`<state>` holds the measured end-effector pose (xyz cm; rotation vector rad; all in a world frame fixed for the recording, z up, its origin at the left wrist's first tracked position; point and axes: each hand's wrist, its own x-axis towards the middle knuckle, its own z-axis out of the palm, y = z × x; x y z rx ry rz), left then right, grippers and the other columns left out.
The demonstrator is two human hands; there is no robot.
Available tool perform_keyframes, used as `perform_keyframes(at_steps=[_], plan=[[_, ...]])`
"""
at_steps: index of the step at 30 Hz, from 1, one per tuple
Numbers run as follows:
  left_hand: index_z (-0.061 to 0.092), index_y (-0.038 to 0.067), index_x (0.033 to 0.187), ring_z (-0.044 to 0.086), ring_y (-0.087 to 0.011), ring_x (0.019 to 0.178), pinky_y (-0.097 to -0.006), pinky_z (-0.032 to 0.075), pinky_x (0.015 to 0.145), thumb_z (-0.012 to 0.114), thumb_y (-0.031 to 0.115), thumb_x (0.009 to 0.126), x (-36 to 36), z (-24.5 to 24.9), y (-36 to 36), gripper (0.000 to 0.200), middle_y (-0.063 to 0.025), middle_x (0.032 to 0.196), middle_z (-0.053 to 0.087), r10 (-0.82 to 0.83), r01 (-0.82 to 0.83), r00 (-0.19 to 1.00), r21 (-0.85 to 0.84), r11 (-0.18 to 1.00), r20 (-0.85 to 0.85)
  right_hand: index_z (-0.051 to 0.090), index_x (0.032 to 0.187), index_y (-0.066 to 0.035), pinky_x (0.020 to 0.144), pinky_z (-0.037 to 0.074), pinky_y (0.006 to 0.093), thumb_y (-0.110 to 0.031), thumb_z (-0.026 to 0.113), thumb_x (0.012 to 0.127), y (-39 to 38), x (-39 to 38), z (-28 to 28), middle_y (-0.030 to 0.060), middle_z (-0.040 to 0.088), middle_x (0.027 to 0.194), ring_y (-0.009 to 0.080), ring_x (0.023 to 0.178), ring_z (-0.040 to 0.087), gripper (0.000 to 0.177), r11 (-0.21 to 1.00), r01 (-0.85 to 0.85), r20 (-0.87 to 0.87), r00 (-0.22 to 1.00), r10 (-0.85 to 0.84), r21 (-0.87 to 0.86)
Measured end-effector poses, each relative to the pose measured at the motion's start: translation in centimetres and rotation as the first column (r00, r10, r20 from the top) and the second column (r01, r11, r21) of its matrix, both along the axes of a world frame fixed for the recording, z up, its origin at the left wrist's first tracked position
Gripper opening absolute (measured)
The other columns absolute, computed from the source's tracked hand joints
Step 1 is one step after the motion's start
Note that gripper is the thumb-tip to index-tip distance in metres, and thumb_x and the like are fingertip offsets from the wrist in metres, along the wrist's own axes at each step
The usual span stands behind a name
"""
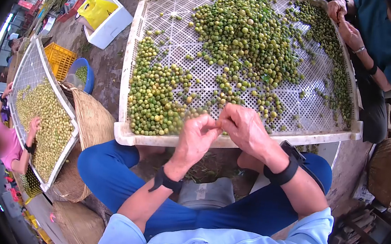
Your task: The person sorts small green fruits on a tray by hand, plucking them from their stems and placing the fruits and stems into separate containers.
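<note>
A large white mesh tray (178,13) lies before me, bearing small round green fruits (243,27) in a big heap at the centre back, with more at the left and along the right side. Over its near edge, my left hand (197,139) and my right hand (243,127) meet with fingertips pinched together. Whatever lies between the fingers is too small or hidden to make out. Loose fruits rest on the mesh just beyond both hands.
At the right, a co-worker's hands (346,26) reach the tray's edge. Another person (10,143) handles fruits on a second tray (68,132) at left. Behind stand a blue basin (91,80), yellow crate (60,60) and white foam box (112,25). Woven baskets flank both sides.
</note>
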<state>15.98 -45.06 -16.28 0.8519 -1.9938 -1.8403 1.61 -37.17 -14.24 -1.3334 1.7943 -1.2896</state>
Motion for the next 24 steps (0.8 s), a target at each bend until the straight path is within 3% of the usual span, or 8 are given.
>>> perform_keyframes(at_steps=[1,2,4,6,9,11,16,24], plan=[[0.058,0.001,0.074,0.058,-0.0250,0.072,-0.0339,0.045,0.066,0.058,0.003,0.077,0.1,2.0,-0.7,0.004,-0.0102,0.076,0.060,-0.061,0.104,0.989,-0.348,0.932,0.132,0.054,0.075,-0.001,0.054,0.045,0.0403,-0.018,0.060,0.079,0.8,-0.1,0.7,0.0157,0.056,0.060,0.0341,0.059,0.058,0.018,0.986,-0.100,-0.064,0.992,0.109,0.135],[0.058,0.001,0.074,0.058,-0.0250,0.072,-0.0339,0.045,0.066,0.058,0.003,0.077,0.3,2.2,-1.5,0.004,-0.0102,0.076,0.060,-0.061,0.106,0.989,-0.350,0.931,0.136,0.055,0.076,-0.002,0.054,0.045,0.0419,-0.021,0.062,0.079,1.6,0.0,1.4,0.0158,0.056,0.059,0.0356,0.058,0.058,0.021,0.944,-0.187,-0.112,0.968,0.224,0.272],[0.060,0.002,0.079,0.058,-0.0230,0.077,-0.0328,0.045,0.068,0.059,0.003,0.075,0.5,2.4,-3.0,0.004,-0.0091,0.075,0.060,0.099,0.066,0.981,-0.770,0.635,0.165,0.057,0.085,-0.002,0.057,0.048,0.0437,-0.045,0.059,0.081,3.1,0.6,2.6,0.0186,0.060,0.065,0.0374,0.062,0.060,0.043,0.772,-0.465,-0.082,0.833,0.548,0.434],[0.059,0.002,0.079,0.058,-0.0288,0.075,-0.0352,0.045,0.067,0.058,0.004,0.075,-0.2,2.3,-4.3,0.005,-0.0129,0.077,0.060,0.124,0.089,0.964,-0.725,0.683,0.235,0.055,0.099,0.000,0.062,0.050,0.0424,-0.043,0.046,0.089,4.5,3.6,1.9,0.0194,0.062,0.076,0.0342,0.069,0.062,0.045,0.536,-0.460,-0.098,0.688,0.719,0.708],[0.061,0.005,0.089,0.059,-0.0307,0.074,-0.0394,0.047,0.066,0.057,0.003,0.076,-1.5,0.4,-5.5,0.014,-0.0147,0.080,0.059,0.106,0.209,0.904,-0.646,0.734,0.414,0.053,0.105,0.000,0.061,0.052,0.0384,-0.028,0.051,0.085,6.2,6.4,-2.1,0.0144,0.061,0.087,0.0293,0.074,0.063,0.034,0.597,-0.429,-0.217,0.659,0.720,0.678],[0.061,0.006,0.091,0.059,-0.0311,0.074,-0.0397,0.047,0.067,0.057,0.002,0.075,-2.2,-1.4,-5.6,0.017,-0.0146,0.081,0.059,0.074,0.226,0.924,-0.694,0.684,0.374,0.051,0.104,-0.001,0.057,0.051,0.0357,-0.016,0.050,0.081,6.5,6.7,-3.0,0.0112,0.054,0.088,0.0253,0.074,0.061,0.027,0.665,-0.559,-0.455,0.485,0.747,0.496],[0.059,0.006,0.089,0.058,-0.0325,0.074,-0.0396,0.047,0.066,0.060,-0.001,0.072,-2.8,-2.6,-5.9,0.018,-0.0134,0.080,0.056,-0.015,0.343,0.914,-0.755,0.558,0.405,0.053,0.094,-0.001,0.054,0.050,0.0336,-0.012,0.052,0.076,6.0,6.7,-1.8,0.0097,0.052,0.084,0.0233,0.072,0.059,0.021,0.747,-0.523,-0.465,0.585,0.664,0.410],[0.056,0.004,0.080,0.057,-0.0313,0.071,-0.0400,0.046,0.061,0.063,0.007,0.074,-3.1,-3.0,-6.5,0.010,-0.0116,0.076,0.055,-0.075,0.299,0.940,-0.696,0.653,0.333,0.052,0.089,-0.002,0.054,0.049,0.0334,-0.013,0.054,0.073,5.2,5.4,-1.4,0.0094,0.053,0.081,0.0230,0.073,0.060,0.020,0.737,-0.507,-0.492,0.549,0.676,0.447]])
